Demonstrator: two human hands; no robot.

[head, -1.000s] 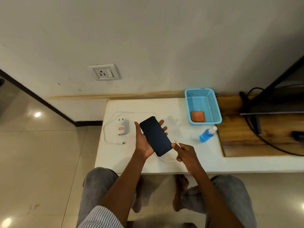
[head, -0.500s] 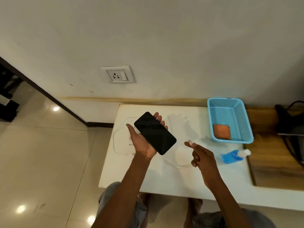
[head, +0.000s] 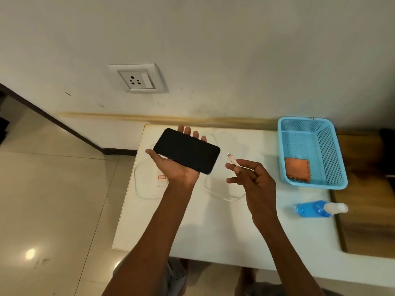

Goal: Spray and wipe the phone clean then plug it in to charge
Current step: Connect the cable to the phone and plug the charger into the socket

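1. Nearest the camera, under the bench (head: 213, 227) edge, I make out a bit of grey trouser and a foot, mostly hidden by both forearms and cut off by the frame's lower edge.
2. Above the bench, my right hand (head: 253, 178) pinches the cable plug (head: 231, 159) between thumb and forefinger, tip aimed at the phone's near end, a gap between them.
3. White cable (head: 224, 196) loops on the bench beneath that hand; against the white top its course is hard to trace.
4. My left hand (head: 175, 165) is palm up, fingers nearly straight, cradling the phone (head: 186, 151), dark screen up, held above the bench.
5. Partly hidden under that wrist lies the charger (head: 161, 180); only a corner with a red label shows.
6. To the right, a blue spray bottle (head: 316, 209) lies on its side.
7. Farther back, an orange cloth (head: 297, 169) rests in the blue basket (head: 335, 159).
8. On the wall, the socket (head: 136, 79) has nothing plugged in.
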